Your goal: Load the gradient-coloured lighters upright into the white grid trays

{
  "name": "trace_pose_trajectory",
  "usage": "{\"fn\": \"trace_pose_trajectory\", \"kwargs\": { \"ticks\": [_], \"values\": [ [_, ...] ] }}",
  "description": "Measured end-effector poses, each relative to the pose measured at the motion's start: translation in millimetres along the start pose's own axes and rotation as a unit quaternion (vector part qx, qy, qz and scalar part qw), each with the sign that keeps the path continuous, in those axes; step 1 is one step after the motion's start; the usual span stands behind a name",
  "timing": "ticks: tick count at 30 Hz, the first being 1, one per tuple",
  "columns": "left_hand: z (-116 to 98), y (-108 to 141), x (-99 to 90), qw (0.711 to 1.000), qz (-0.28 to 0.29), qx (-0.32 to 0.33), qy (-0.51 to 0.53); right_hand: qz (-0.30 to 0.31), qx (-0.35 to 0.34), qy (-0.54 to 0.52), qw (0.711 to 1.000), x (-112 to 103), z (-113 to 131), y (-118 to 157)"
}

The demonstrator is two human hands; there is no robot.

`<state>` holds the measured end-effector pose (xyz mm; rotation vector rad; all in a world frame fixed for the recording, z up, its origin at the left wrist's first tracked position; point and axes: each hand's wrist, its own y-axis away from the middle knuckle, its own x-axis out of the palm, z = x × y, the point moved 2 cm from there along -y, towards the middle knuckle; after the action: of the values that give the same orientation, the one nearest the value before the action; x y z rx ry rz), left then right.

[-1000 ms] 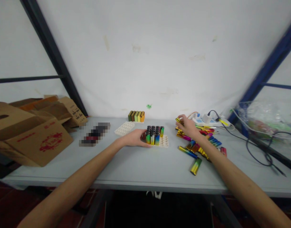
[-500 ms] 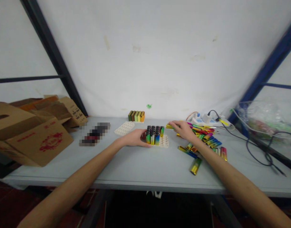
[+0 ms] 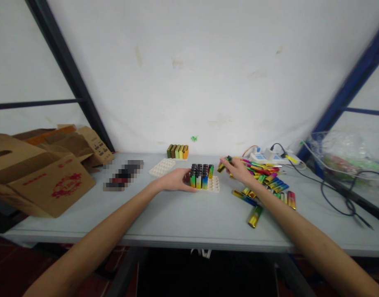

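Observation:
My left hand [image 3: 177, 180] curls round the left side of a block of upright shiny tubes [image 3: 199, 180], thumb at the front and fingers behind. These tubes have dark tops and green, yellow and blue sides, and stand in a white tray with round pockets [image 3: 213, 185]. Bare pockets show at the tray's right. Right of the tray, my right hand [image 3: 237, 168] pinches one gold-and-dark tube [image 3: 220, 168], tilted and raised off the table. Beneath and beside my right forearm lies a loose heap of metallic coloured tubes [image 3: 278, 185].
Another white tray [image 3: 162, 167] lies left of centre, with a block of green-to-orange tubes [image 3: 177, 152] behind it. Cardboard boxes [image 3: 50, 177] stand at left. A power strip [image 3: 263, 156], a black cable [image 3: 334, 208] and a clear plastic bag [image 3: 347, 154] are at right.
My right hand has turned the tube from lying nearly flat to a steeper tilt, its dark end now up. My left hand and the tray have stayed in place.

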<state>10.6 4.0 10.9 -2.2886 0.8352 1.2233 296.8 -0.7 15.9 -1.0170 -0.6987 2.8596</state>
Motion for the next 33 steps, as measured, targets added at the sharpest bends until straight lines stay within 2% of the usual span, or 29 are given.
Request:
{"fn": "trace_pose_trajectory", "kwargs": {
  "ticks": [4,8,11,14,18,23,33],
  "values": [
    [0.1,0.1,-0.3,1.0,0.005,-0.002,0.0,0.036,-0.008,-0.034,0.999,3.4,2.5,1.3],
    [0.2,0.0,-0.4,1.0,0.004,-0.006,-0.013,0.108,-0.02,-0.147,0.983,8.1,9.3,5.0],
    [0.2,-0.4,-0.1,1.0,0.001,-0.005,-0.023,0.098,0.013,-0.204,0.974,9.5,10.0,6.4],
    [-0.1,-0.6,0.3,1.0,0.001,0.002,-0.02,0.061,0.023,-0.171,0.983,8.0,8.3,6.3],
    [-0.2,-0.4,0.0,1.0,0.002,-0.003,-0.011,0.009,0.025,-0.066,0.997,6.1,6.4,6.5],
    [0.3,0.0,-0.5,1.0,0.002,-0.003,-0.007,-0.046,0.015,0.02,0.999,7.8,8.4,6.4],
    [0.5,-0.3,-0.5,1.0,0.004,0.005,-0.013,-0.038,-0.02,0.046,0.998,6.3,17.6,8.7]
  ]
}}
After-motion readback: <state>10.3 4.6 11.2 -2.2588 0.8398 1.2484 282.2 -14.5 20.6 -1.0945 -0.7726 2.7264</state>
